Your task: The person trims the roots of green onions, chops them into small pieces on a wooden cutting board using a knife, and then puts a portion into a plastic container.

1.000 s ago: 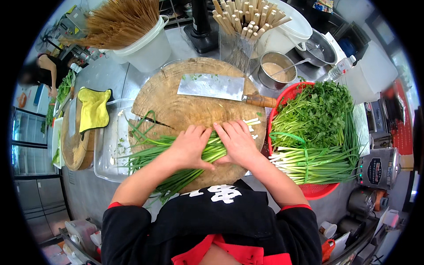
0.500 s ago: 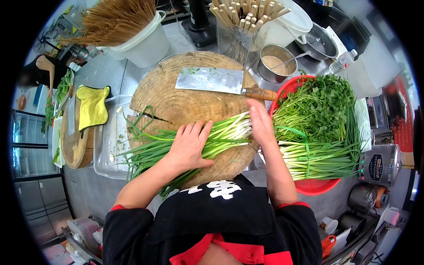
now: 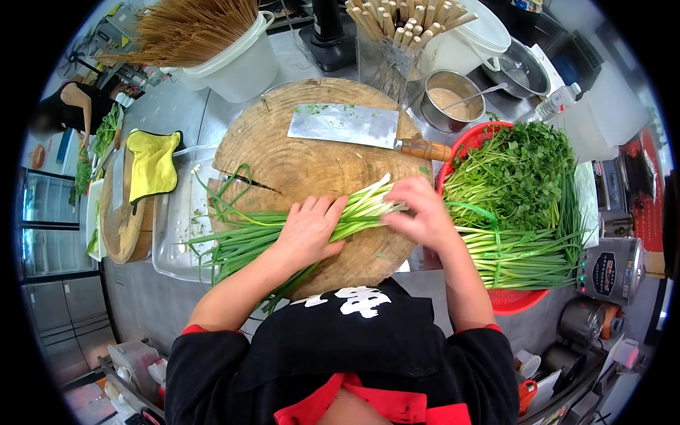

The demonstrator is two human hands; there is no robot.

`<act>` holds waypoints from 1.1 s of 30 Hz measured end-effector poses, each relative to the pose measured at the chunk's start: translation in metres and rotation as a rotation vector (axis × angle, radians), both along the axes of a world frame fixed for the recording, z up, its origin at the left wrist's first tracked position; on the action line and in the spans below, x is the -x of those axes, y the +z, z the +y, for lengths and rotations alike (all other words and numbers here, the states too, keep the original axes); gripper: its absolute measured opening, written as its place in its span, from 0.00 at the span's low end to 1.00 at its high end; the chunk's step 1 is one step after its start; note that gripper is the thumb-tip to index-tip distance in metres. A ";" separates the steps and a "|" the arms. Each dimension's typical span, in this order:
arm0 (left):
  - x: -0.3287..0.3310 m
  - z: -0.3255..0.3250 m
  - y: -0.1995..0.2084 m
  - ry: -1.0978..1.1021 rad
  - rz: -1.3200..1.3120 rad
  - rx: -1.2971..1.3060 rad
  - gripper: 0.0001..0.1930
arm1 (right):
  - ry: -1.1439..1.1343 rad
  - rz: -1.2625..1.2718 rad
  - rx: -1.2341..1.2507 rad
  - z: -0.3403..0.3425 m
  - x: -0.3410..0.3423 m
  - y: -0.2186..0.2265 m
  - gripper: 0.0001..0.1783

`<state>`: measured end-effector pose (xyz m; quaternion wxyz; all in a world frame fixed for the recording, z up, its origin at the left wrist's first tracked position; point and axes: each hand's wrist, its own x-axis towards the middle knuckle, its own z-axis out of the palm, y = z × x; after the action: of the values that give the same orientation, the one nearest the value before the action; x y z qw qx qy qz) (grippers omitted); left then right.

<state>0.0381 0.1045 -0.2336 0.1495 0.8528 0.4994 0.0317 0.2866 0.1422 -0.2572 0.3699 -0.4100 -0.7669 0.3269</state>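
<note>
A loose bunch of green onions point(image 3: 244, 232) lies across the round wooden chopping block point(image 3: 319, 166), its white ends toward the right. My left hand point(image 3: 309, 230) presses over the middle of the bunch, fingers on the far side and thumb on the near side. At the white ends, the fingers of my right hand point(image 3: 419, 212) curl round the stalks; the fingertips are slightly blurred. A few white ends stick up past the others near that hand. Beyond both hands lies a cleaver point(image 3: 345, 126) with bits of green on its blade and its wooden handle pointing right.
On the right, a red basket point(image 3: 511, 304) holds leafy cilantro point(image 3: 524, 166) and a tied bunch of green onions point(image 3: 499, 248). A steel pot point(image 3: 453, 99) stands behind it. Left are a clear tray point(image 3: 185, 268) and a yellow cloth point(image 3: 152, 163). Another person point(image 3: 78, 106) works far left.
My right hand has gone from a flat palm against the white ends to curled fingers on them, slightly to the left. Some white ends now stick up. My left hand stays on the bunch.
</note>
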 end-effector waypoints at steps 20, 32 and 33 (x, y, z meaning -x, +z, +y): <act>0.044 0.004 0.075 0.173 -0.124 -0.223 0.11 | -0.328 0.169 0.003 -0.029 -0.018 -0.010 0.11; 0.032 0.009 0.021 0.000 0.007 0.006 0.49 | -0.149 -0.295 -0.359 -0.016 0.007 -0.011 0.13; 0.031 0.010 0.014 0.032 -0.045 0.128 0.54 | -0.133 -0.315 -0.355 -0.015 0.009 -0.008 0.12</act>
<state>0.0069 0.1141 -0.2194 0.2142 0.8324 0.5107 0.0213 0.2776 0.1273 -0.2656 0.3329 -0.4339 -0.8319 0.0939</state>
